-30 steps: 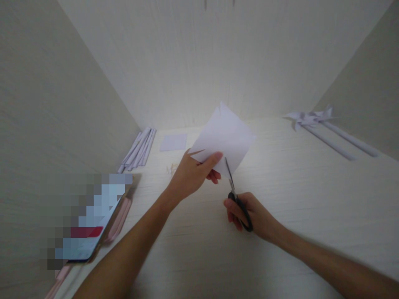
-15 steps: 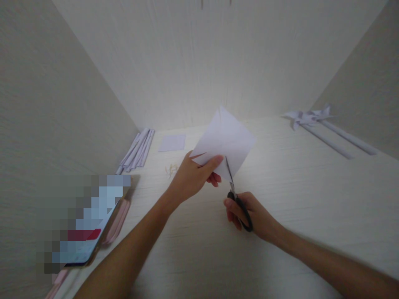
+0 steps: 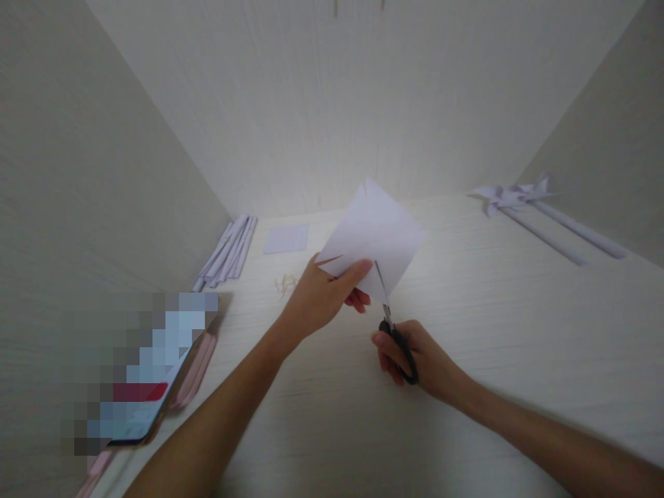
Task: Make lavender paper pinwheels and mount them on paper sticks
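A white square sheet of paper [image 3: 381, 225] is held up in the middle, one corner pointing toward me. Slits run inward from its left and top corners. My left hand [image 3: 326, 290] is closed on the paper's lower left side, thumb on top and fingers beneath. In my right hand [image 3: 407, 353] is a pair of scissors [image 3: 402, 353] with black handles, thumb and fingers in the loops. The blades lie at the paper's near corner, along a cut running toward its middle. Part of the blades is hidden by the paper.
Rolled paper sticks [image 3: 228, 250] and a small paper square [image 3: 287, 238] lie at the back left, with thin yellowish bits [image 3: 285, 283] nearby. A phone [image 3: 150, 387] leans at the left over a pink object [image 3: 194, 373]. Paper pinwheels [image 3: 511, 197] on sticks lie at the back right.
The scissors have closed slightly and shifted a little at the near corner. The paper and my left hand stay nearly in place.
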